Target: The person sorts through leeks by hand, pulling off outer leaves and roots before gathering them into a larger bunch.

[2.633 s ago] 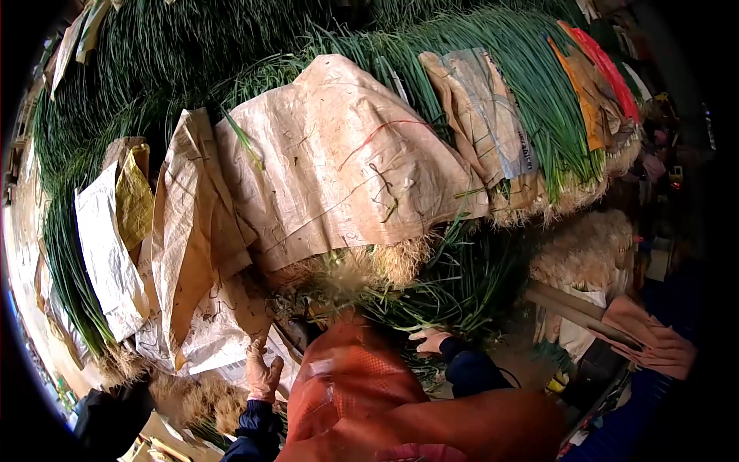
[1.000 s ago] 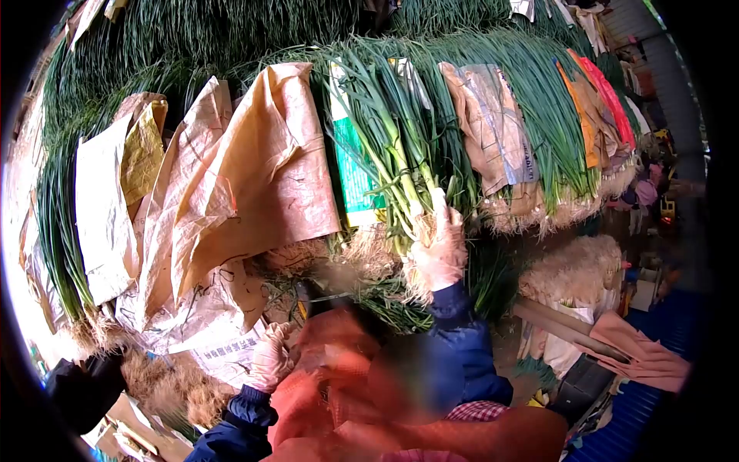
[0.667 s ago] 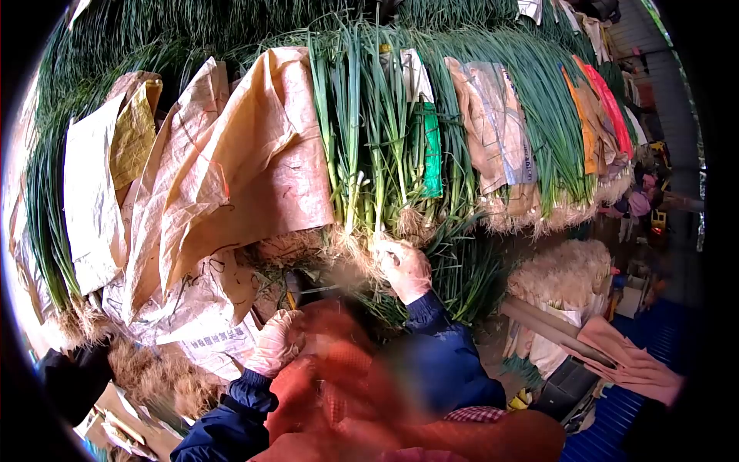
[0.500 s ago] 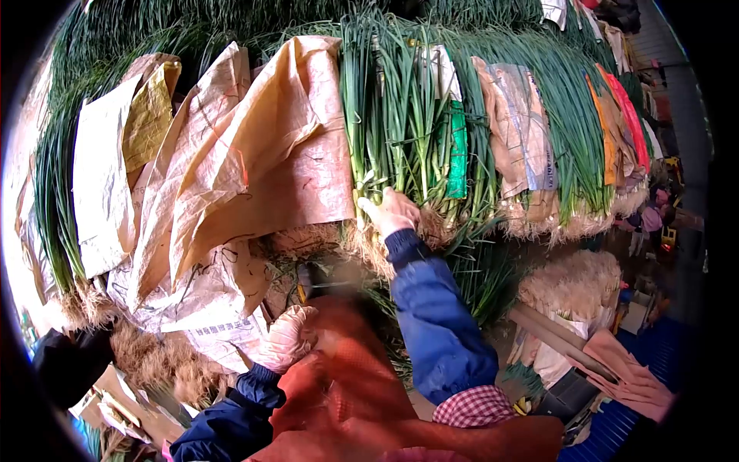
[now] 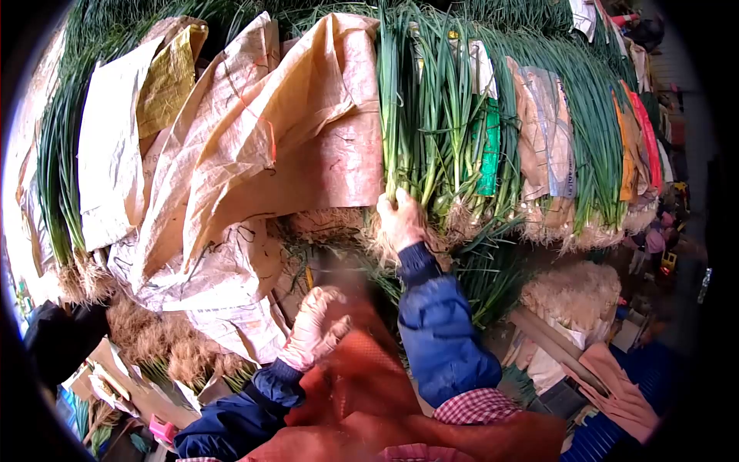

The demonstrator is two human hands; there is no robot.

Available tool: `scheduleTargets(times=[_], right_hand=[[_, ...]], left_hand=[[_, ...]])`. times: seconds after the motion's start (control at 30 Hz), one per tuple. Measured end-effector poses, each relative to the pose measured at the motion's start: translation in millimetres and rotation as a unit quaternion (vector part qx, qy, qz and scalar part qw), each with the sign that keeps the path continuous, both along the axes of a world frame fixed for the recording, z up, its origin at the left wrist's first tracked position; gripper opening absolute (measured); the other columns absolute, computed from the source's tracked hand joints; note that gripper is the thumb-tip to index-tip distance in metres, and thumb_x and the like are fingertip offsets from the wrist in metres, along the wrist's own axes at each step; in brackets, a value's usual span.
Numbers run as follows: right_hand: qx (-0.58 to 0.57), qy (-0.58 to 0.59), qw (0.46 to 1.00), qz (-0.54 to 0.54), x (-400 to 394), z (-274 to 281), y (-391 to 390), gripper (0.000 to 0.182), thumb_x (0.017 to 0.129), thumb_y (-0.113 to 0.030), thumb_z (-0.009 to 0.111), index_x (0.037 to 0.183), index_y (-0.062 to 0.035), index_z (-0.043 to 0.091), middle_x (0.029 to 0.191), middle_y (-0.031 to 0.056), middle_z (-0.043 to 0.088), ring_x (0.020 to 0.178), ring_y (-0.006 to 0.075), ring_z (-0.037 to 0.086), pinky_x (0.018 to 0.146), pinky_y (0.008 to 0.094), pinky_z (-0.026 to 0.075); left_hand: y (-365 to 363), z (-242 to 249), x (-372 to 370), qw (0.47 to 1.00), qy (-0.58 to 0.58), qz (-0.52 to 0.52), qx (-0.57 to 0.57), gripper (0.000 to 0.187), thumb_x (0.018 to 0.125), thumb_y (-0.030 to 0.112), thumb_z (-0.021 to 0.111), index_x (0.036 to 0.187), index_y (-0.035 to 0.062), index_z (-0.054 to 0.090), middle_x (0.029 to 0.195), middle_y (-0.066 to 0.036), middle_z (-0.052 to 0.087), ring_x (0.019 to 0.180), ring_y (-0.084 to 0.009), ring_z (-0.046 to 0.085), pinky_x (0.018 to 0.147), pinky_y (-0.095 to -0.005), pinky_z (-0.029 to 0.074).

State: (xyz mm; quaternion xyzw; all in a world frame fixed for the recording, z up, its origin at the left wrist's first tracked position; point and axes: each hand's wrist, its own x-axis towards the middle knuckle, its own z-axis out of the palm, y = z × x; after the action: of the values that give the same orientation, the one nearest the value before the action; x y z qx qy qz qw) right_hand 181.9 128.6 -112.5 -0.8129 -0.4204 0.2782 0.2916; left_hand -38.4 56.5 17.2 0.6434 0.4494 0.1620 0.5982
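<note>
My right hand [image 5: 402,221], bare, is closed round the pale lower stems of some green onions [image 5: 391,158], just above their roots. Their long dark green leaves stretch away from me across the pile. Over the red apron [image 5: 346,377] hangs my left hand [image 5: 314,327] in a pale pink glove, thumb apart from the bent fingers, with nothing visible between them. Left of the held stems, a large beige woven sheet [image 5: 254,169] covers part of the onions. More loose green onions [image 5: 454,146] lie to the right, beside a green strip [image 5: 489,150].
Upturned bundles with brown roots stand at lower left [image 5: 169,339] and lower right [image 5: 573,296]. Near the right bundle are a wooden bar [image 5: 558,346] and a pink glove [image 5: 608,385]. Orange and red strips [image 5: 643,135] lie among the onions at right.
The view has shifted, placing the pile farther right. My right hand's fingers have closed more round the stems. My left hand has moved right and its thumb now stands out.
</note>
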Motion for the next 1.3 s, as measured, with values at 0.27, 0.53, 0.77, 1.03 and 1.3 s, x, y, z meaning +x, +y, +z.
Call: scheduleTargets(times=[0.27,0.53,0.77,1.03,1.3], right_hand=[[-0.094,0.426,0.894,-0.099,-49,112,-87,0.033,0.092,-0.031,0.044,0.075,-0.0037,0.053,0.051,0.0017,0.050,0.039,0.0105,0.046,0.040,0.0237,0.038],[0.026,0.363,0.931,-0.024,-24,159,-120,0.038,0.091,-0.033,0.042,0.095,0.0016,0.058,0.066,0.0018,0.059,0.049,0.0068,0.048,0.043,0.0189,0.034],[-0.053,0.577,0.762,-0.289,-52,113,-103,0.012,0.086,-0.014,0.055,0.088,-0.0026,0.059,0.059,-0.0020,0.051,0.043,0.0043,0.042,0.037,0.0178,0.029],[-0.323,0.066,0.929,-0.170,9,67,-273,0.017,0.082,-0.019,0.055,0.088,-0.0036,0.057,0.078,0.0137,0.062,0.069,0.0229,0.059,0.060,0.0358,0.046],[-0.227,0.118,0.951,0.173,-6,151,-122,0.031,0.084,-0.030,0.053,0.090,-0.0002,0.057,0.086,0.0111,0.063,0.072,0.0219,0.061,0.061,0.0305,0.047]], left_hand=[[-19,1,46,0.870,-0.278,0.211,-0.348,0.022,0.083,0.015,0.059,0.094,0.0066,0.042,0.082,0.000,0.050,0.076,-0.0080,0.048,0.070,-0.0215,0.040],[-6,12,34,0.794,-0.249,0.209,-0.513,0.008,0.085,0.005,0.050,0.092,0.0014,0.051,0.086,-0.009,0.060,0.071,-0.0124,0.056,0.063,-0.0226,0.047],[-27,17,37,0.755,-0.200,0.277,-0.561,0.020,0.084,0.007,0.044,0.104,0.0074,0.048,0.075,-0.002,0.054,0.051,-0.0087,0.044,0.041,-0.0209,0.034],[-20,18,47,0.798,-0.229,0.191,-0.524,0.035,0.084,0.002,0.039,0.118,0.0094,0.044,0.070,-0.004,0.052,0.045,-0.0104,0.040,0.039,-0.0220,0.033],[-33,22,53,0.913,-0.117,0.098,-0.378,0.014,0.084,0.007,0.053,0.097,0.0017,0.051,0.077,-0.002,0.056,0.062,-0.0081,0.051,0.054,-0.0197,0.043]])
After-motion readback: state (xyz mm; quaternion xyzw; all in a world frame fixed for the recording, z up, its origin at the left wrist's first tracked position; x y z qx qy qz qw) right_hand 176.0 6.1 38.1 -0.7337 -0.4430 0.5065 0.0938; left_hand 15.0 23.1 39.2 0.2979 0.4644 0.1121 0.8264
